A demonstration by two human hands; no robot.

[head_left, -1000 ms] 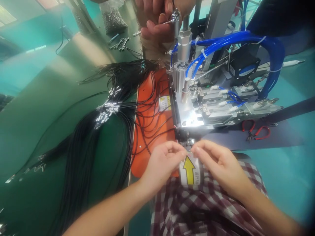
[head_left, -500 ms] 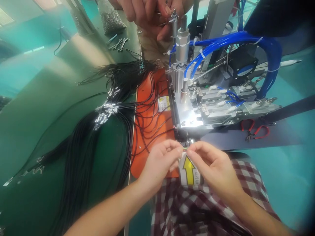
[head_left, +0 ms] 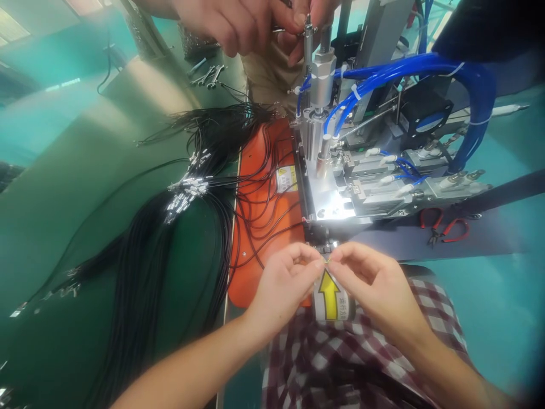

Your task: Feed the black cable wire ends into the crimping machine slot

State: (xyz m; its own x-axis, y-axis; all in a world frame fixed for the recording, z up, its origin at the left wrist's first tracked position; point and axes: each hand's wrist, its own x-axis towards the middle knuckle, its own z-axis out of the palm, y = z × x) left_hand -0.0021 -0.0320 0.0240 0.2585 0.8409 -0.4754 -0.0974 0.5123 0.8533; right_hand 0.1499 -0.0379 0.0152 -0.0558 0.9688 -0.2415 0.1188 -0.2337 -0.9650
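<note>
My left hand (head_left: 292,275) and my right hand (head_left: 366,270) meet in front of the machine, each pinching with thumb and forefinger. Between the fingertips shows a thin yellow-green wire (head_left: 327,261), held from both sides. Just below it is a label with a yellow arrow (head_left: 330,295). The metal fixture (head_left: 327,207) of the machine stands right beyond the fingers. Left of it, an orange plate (head_left: 251,278) has several black cables lying across it.
Black cable bundles (head_left: 140,255) with silvery ends lie on the green table (head_left: 51,216). Another person's hands (head_left: 255,23) work at the machine's top. Blue air hoses (head_left: 395,65) arch over it. Red-handled pliers (head_left: 455,230) lie at right, wrenches (head_left: 215,76) at upper left.
The thin wire shows more clearly between my fingertips, and both hands sit slightly further right in view. The other person's hands have shifted a little, and the whole view has moved slightly.
</note>
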